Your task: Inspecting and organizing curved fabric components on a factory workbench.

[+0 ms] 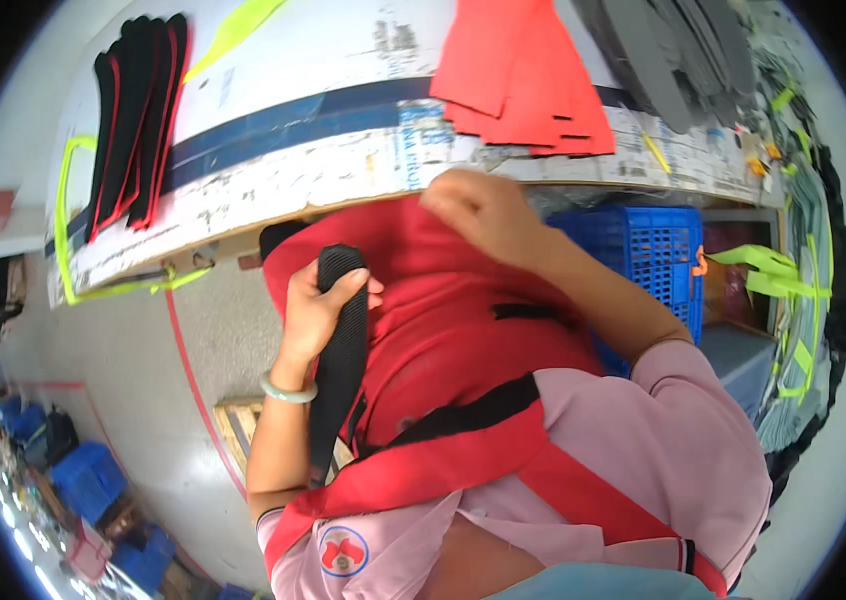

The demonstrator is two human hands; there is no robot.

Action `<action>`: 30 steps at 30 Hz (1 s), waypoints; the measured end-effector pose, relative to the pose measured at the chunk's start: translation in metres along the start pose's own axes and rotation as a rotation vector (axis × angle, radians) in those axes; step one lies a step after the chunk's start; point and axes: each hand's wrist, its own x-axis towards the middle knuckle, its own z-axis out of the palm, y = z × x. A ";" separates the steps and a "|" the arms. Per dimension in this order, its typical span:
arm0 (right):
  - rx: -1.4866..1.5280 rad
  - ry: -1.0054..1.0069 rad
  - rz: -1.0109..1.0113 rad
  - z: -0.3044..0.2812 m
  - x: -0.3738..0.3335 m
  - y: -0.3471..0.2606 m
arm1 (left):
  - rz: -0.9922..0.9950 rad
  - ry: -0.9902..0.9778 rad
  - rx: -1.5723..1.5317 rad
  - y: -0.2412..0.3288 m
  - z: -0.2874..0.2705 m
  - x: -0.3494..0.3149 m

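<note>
Here's the black strip (341, 335), up in front of the red apron (423, 360), its rounded end at the top and its length running down beside the forearm. The left hand (315, 305) has it gripped, thumb pressed across the fabric! Over to the right hand (483, 215): fingers curled, just by the edge of the desk (313, 180), blurred, and I can't tell whether it holds anything. Up on the desk, black strips with red edges (138, 120) at left, coral-red pieces (523, 80) further right, grey pieces (678, 60) beyond. Below, a blue basket (651, 260).
</note>
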 end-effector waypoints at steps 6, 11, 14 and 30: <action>-0.343 0.609 0.187 -0.142 -0.039 0.143 | 0.028 -0.071 -0.123 0.009 0.014 0.013; -0.931 0.661 0.238 -0.215 -0.085 0.242 | 0.072 -0.059 -0.049 0.020 0.028 0.013; -0.893 0.571 0.387 -0.226 -0.089 0.253 | 0.099 -0.056 -0.040 0.020 0.031 0.010; 0.316 -0.357 0.306 0.001 -0.028 -0.056 | 0.229 -0.145 0.023 0.020 0.012 -0.027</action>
